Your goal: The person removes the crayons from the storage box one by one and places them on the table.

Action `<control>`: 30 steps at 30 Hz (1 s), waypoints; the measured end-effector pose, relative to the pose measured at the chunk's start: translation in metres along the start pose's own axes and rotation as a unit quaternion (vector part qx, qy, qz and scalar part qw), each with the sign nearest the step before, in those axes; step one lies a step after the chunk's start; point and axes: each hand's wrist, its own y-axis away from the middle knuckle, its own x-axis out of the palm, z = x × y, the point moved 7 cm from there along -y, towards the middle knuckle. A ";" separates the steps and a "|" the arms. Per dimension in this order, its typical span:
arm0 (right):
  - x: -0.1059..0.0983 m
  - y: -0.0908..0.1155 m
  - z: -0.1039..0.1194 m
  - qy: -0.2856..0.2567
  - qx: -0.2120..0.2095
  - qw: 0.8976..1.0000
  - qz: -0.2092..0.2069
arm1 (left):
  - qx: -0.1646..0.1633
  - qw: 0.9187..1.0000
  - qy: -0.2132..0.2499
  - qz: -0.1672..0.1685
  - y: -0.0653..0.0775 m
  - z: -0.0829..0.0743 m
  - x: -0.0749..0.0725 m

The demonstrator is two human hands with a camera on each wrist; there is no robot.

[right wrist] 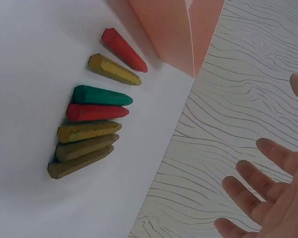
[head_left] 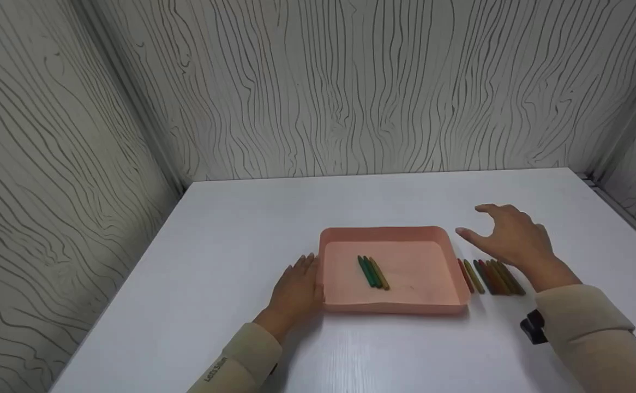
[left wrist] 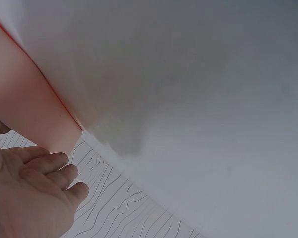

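- Your left hand [head_left: 296, 286], fingers extended, gripping nothing, lies along the shallow pink rectangular tray [head_left: 416, 267]; steady that wall.
- Your right hand [head_left: 517, 240] arches empty, thumb wide, near seven pointed multicoloured crayons [right wrist: 99, 111] outside.
- Pinch one mid-length (bunched ones could drag neighbours); three green-and-yellow sticks [head_left: 372, 272] lie inside.

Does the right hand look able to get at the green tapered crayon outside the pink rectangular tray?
Probably yes: the right hand is empty and nearby, and nothing covers the green crayon, though a red tapered crayon lies close alongside.
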 end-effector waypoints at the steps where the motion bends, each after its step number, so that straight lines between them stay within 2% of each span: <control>1: 0.001 0.000 0.003 -0.001 -0.003 1.000 0.000 | 0.000 1.000 0.000 0.000 0.000 0.000 0.000; 8: 0.014 -0.003 0.025 0.001 -0.022 1.000 -0.001 | -0.001 1.000 -0.003 0.003 0.000 0.000 0.000; 23: 0.050 -0.004 0.062 0.020 -0.067 0.997 0.012 | -0.023 0.999 0.022 0.019 -0.001 0.003 0.004; 30: 0.061 -0.003 0.075 0.010 -0.084 0.996 0.008 | -0.007 1.000 -0.007 0.011 -0.003 0.001 0.003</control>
